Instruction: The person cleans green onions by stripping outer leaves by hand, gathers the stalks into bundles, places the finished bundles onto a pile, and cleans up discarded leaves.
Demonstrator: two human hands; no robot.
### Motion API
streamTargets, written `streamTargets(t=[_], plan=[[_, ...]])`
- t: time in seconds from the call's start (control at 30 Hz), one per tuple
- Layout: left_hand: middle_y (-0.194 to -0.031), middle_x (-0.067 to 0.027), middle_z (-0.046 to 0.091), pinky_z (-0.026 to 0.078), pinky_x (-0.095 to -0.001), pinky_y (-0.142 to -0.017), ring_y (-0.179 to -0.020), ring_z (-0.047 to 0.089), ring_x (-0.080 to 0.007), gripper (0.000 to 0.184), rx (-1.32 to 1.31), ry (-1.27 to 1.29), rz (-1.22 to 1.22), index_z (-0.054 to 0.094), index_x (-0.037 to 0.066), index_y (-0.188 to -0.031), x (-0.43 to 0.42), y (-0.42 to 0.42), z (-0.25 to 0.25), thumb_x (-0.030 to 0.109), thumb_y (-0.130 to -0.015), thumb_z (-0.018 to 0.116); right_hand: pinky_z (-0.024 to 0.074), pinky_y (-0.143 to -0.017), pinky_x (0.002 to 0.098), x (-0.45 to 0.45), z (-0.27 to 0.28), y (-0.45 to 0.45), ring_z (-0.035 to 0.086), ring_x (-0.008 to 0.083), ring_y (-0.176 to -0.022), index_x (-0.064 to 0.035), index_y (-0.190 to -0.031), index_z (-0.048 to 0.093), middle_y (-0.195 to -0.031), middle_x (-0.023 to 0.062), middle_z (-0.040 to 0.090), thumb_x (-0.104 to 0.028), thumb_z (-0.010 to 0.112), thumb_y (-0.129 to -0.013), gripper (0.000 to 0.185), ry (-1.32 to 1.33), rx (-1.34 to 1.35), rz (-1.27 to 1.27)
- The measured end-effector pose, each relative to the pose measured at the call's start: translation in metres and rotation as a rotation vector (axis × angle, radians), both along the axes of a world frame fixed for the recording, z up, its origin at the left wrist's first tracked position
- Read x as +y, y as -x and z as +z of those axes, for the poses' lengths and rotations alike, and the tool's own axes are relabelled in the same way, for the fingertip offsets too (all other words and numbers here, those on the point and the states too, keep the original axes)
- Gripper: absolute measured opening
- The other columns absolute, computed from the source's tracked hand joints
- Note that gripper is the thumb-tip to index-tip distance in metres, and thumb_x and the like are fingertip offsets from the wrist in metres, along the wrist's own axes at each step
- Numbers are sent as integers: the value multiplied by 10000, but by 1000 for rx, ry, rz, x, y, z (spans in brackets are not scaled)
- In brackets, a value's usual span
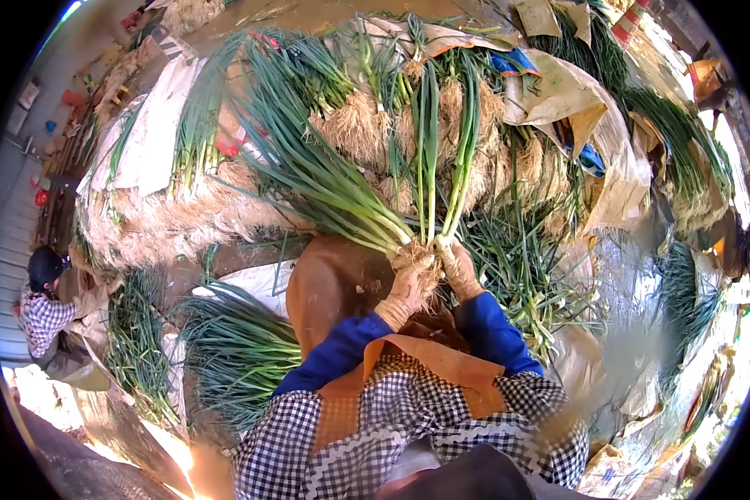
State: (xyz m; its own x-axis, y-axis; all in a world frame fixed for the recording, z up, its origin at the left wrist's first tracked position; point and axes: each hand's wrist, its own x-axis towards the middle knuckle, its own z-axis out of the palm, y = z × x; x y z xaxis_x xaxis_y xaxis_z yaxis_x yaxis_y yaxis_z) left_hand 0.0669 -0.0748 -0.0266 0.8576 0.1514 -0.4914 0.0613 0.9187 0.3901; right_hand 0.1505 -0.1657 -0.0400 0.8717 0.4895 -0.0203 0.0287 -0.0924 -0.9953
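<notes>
My left hand, seemingly in a pale glove, is closed round the root end of a bunch of green onions, whose leaves fan up and to the left. Beside it, my right hand is closed round the base of a few green onion stalks that point upward. Both hands are close together, and the tan roots hang between them. A brown rounded surface lies under my left forearm.
Piled bundles of rooted green onions stand ahead, partly under tan sheets. Loose leaves lie at the right, and another heap of green onions is at the left. A co-worker sits at the far left.
</notes>
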Motion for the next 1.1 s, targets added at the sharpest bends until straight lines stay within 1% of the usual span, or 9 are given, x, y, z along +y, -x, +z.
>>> streamTargets(t=[0.27, 0.3, 0.37, 0.43, 0.67, 0.7, 0.8, 0.83, 1.1], plan=[[-1075, -90, 573, 480, -289, -778, -924, 573, -174, 292, -155, -53, -37, 511, 25, -1164, 7, -5, -17, 96, -881, 490, 427, -553, 288, -78, 104, 27, 515, 140, -580, -28, -720, 579, -602, 61, 543, -189, 497, -893, 249, 302, -11, 881], [-1081, -93, 570, 477, -289, -788, -937, 568, -178, 304, -174, -77, -47, 503, 23, -1176, 8, -3, -15, 75, -877, 492, 457, -576, 291, -98, 69, 14, 558, 151, -624, -39, -756, 587, -620, 71, 571, -199, 507, -877, 216, 282, -559, 938], [-1085, -96, 565, 467, -288, -815, -972, 553, -189, 357, -201, -61, -94, 480, 24, -1201, 9, -5, -18, 32, -848, 533, 525, -641, 301, -85, 86, -4, 640, 209, -760, -75, -881, 606, -756, 98, 647, -211, 524, -834, 165, 1468, -620, 1050], [-1082, -91, 565, 466, -286, -817, -971, 553, -189, 367, -202, -138, -88, 481, 30, -1196, 4, -6, -19, 25, -836, 552, 512, -598, 342, -76, 80, -25, 629, 249, -715, -72, -990, 603, -849, 127, 631, -231, 555, -819, 238, 794, -654, 271], [-1017, -64, 569, 468, -288, -820, -936, 560, -185, 355, -231, -250, -96, 489, 21, -1149, 7, -4, -20, -16, -805, 569, 464, -799, 324, -15, 59, -50, 581, 255, -906, -59, -1137, 538, -1001, 105, 613, -288, 524, -863, 357, 384, -968, 615], [-1016, -67, 570, 475, -291, -808, -923, 566, -188, 345, -219, -178, -84, 499, 20, -1132, 6, -1, -21, -26, -798, 572, 450, -812, 331, -23, 75, -32, 548, 209, -934, -41, -1113, 540, -1056, 85, 582, -288, 455, -920, 325, 244, 30, 614], [-1035, -80, 572, 487, -305, -794, -913, 578, -208, 345, -345, -722, -1, 507, 22, -1123, 4, -5, -45, -39, -790, 571, 441, -803, 330, -61, 81, 4, 531, 173, -892, -15, -1029, 560, -955, 68, 568, -313, 467, -917, 332, 41, 259, 885], [-1059, -85, 569, 490, -309, -803, -943, 580, -222, 383, -260, -195, -80, 499, 26, -1153, 7, -5, -33, -47, -783, 566, 464, -737, 301, -81, 57, 6, 554, 160, -822, -38, -983, 572, -887, 52, 571, -286, 497, -904, 271, -28, 636, 1104], [-1043, -98, 583, 505, -326, -793, -953, 584, -239, 405, -196, -237, -199, 498, 22, -1173, 15, -6, -5, -33, -780, 578, 478, -714, 267, -80, 56, -27, 579, 177, -826, -21, -1091, 566, -924, 90, 604, -341, 563, -849, 402, 568, -84, 255]])
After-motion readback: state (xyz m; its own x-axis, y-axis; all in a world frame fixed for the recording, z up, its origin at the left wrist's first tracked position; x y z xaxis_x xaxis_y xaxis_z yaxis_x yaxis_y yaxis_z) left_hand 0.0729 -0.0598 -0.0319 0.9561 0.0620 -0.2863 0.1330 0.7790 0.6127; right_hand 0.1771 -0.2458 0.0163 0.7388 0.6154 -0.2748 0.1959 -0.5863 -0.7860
